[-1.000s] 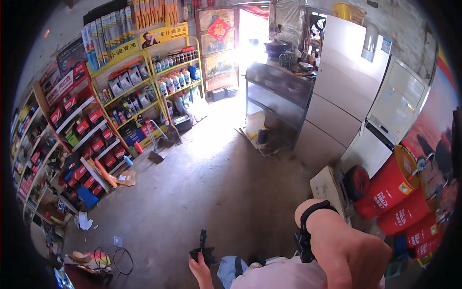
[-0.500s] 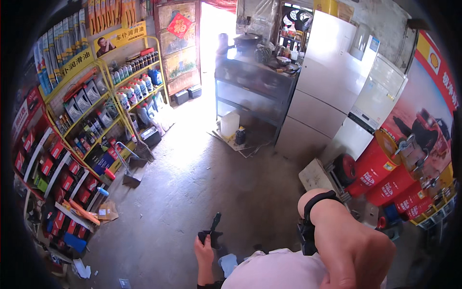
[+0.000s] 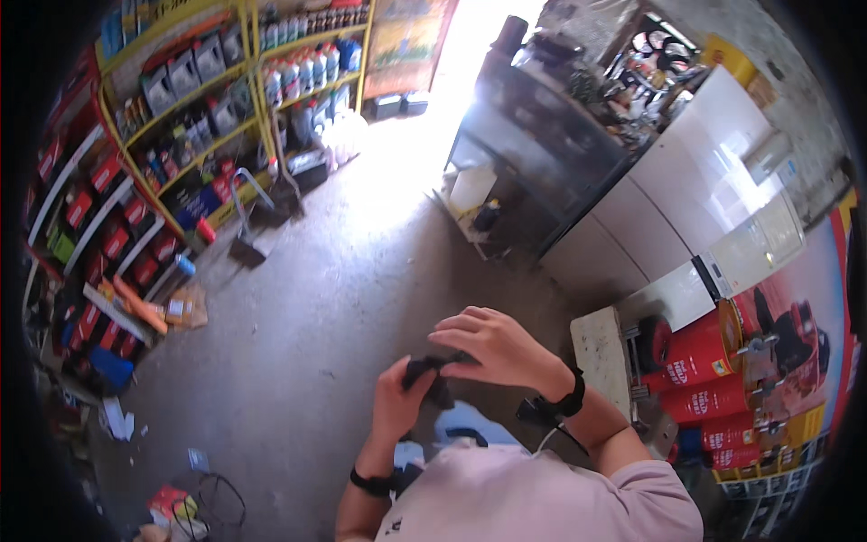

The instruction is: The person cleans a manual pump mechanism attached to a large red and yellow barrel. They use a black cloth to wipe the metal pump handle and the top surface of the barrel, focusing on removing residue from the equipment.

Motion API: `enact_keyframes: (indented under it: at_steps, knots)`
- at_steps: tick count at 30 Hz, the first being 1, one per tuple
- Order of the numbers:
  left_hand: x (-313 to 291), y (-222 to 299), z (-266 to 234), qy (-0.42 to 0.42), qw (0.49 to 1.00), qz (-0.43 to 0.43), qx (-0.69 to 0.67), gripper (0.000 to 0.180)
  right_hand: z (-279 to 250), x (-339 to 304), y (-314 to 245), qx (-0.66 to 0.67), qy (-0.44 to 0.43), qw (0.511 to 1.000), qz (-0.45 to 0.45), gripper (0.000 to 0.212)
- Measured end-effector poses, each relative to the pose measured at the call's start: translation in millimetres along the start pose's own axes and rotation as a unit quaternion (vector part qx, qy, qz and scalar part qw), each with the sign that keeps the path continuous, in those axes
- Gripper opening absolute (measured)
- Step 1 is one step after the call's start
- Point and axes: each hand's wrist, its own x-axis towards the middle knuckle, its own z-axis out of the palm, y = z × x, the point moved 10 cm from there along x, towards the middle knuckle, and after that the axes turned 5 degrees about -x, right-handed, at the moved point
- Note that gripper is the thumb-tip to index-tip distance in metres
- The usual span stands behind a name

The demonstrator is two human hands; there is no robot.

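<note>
A small black object [image 3: 433,375] sits between both hands in front of my chest. My left hand [image 3: 397,402] grips its lower end, fingers curled around it. My right hand [image 3: 492,348] rests over its top, fingertips pinching the upper part. What the black object is cannot be made out. Both wrists carry black bands, and a pale pink shirt fills the lower edge.
Yellow shelves [image 3: 194,99] of bottles and red boxes line the left. A dark glass counter [image 3: 542,154] and white cabinets [image 3: 695,199] stand at the right, with red drums [image 3: 704,361] below them. Litter and a cable [image 3: 194,492] lie on the concrete floor.
My right hand came down from beside my head onto the black object, which only the left hand held before. The view tilted down and closer to the hands.
</note>
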Motion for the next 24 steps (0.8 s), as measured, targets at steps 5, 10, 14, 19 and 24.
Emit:
enact_keyframes:
  at_steps: [5, 10, 14, 19, 24]
  knots:
    - [61.6, -17.7, -20.1, 0.067, 0.974, -0.126, -0.174, 0.022, 31.9, -1.7, 79.1, 0.024, -0.04, 0.994, 0.1, 0.023]
    - [148.8, -27.2, -35.0, 0.086, 0.92, -0.133, -0.36, 0.03, 33.6, 22.6, 194.3, 0.158, 0.011, 0.949, 0.273, 0.019]
    - [234.6, -40.7, -39.2, 0.056, 0.943, -0.178, -0.275, 0.031, 59.7, 83.6, 264.9, 0.271, 0.058, 0.929, 0.246, 0.023]
    - [373.1, -28.8, -18.1, -0.056, 0.957, -0.195, -0.207, 0.029, 103.3, 178.6, 341.4, 0.378, 0.0, 0.892, 0.247, 0.041]
    - [506.1, 0.9, -26.5, -0.057, 0.989, -0.101, -0.086, 0.037, 109.6, 254.3, 444.4, 0.302, 0.006, 0.916, 0.265, 0.033]
